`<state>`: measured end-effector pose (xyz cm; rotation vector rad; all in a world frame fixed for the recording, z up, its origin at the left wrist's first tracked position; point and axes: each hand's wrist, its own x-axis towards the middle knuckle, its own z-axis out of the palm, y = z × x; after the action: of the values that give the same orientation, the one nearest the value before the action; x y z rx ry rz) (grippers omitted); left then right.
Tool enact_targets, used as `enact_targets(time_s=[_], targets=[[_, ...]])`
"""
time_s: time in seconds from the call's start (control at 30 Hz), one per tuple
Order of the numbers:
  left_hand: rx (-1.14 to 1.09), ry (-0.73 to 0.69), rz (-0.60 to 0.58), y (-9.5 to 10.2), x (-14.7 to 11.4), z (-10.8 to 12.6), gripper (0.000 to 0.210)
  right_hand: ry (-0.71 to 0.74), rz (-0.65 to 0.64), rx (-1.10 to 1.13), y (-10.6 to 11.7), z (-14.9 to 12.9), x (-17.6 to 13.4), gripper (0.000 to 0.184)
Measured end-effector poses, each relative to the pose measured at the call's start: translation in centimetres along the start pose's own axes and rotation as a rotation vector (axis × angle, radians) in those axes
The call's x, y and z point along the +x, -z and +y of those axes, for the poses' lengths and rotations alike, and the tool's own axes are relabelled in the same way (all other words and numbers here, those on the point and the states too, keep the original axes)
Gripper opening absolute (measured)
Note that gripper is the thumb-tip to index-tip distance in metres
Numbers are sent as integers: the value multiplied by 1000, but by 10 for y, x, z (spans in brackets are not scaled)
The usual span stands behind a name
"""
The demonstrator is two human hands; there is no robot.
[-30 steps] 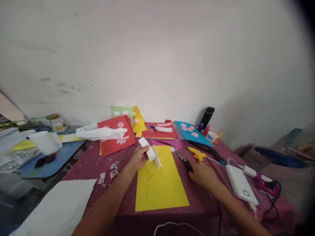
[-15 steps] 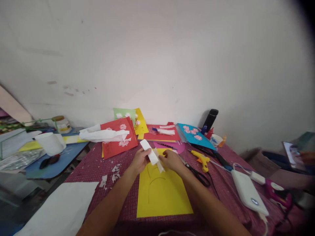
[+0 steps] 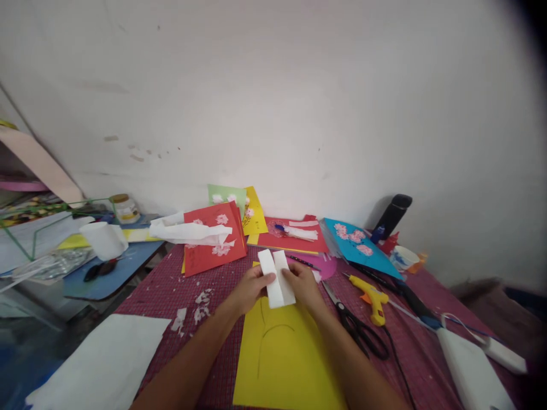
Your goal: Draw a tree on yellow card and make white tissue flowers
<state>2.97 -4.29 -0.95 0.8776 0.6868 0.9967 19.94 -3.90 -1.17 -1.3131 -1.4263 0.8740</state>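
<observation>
Between my two hands is a folded strip of white tissue paper [image 3: 274,285], its two panels side by side with a crease down the middle. My left hand [image 3: 252,287] pinches the left panel, thumb on top. The right panel is gripped by my right hand [image 3: 302,283], thumb and fingers closed on its edge. Beneath them lies a yellow sheet of paper [image 3: 286,364] with curved pencil or pen lines drawn on it. Black-handled scissors [image 3: 359,327] lie right of my right hand, and a yellow glue gun [image 3: 371,296] is beyond them.
Red cards with tissue flowers [image 3: 213,219] and a long white tissue strip [image 3: 188,232] lie back left. A blue flower card [image 3: 359,245] and a black bottle [image 3: 393,216] stand back right. A white sheet [image 3: 102,359] is front left; a white power bank [image 3: 474,367] is front right.
The white strip has turned more upright and its two panels now show side by side. My right hand has moved onto its right panel. The camera view has shifted a little left.
</observation>
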Motion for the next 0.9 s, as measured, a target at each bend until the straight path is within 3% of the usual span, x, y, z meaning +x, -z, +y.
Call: enact_targets(time_s=[0.17, 0.37, 0.53, 0.67, 0.9], targets=[[34, 38, -60, 0, 0, -3, 43, -18, 38, 78, 3, -2, -7, 25], [64, 45, 38, 2, 3, -4, 33, -45, 189, 229, 15, -4, -8, 29], [110, 49, 34, -1, 4, -7, 33, -124, 51, 436, 16, -15, -14, 36], [205, 4, 2, -3, 5, -10, 32, -126, -75, 440, 7, -20, -20, 38], [275, -48, 3, -5, 4, -8, 26, -153, -5, 449, 2, -14, -19, 41]])
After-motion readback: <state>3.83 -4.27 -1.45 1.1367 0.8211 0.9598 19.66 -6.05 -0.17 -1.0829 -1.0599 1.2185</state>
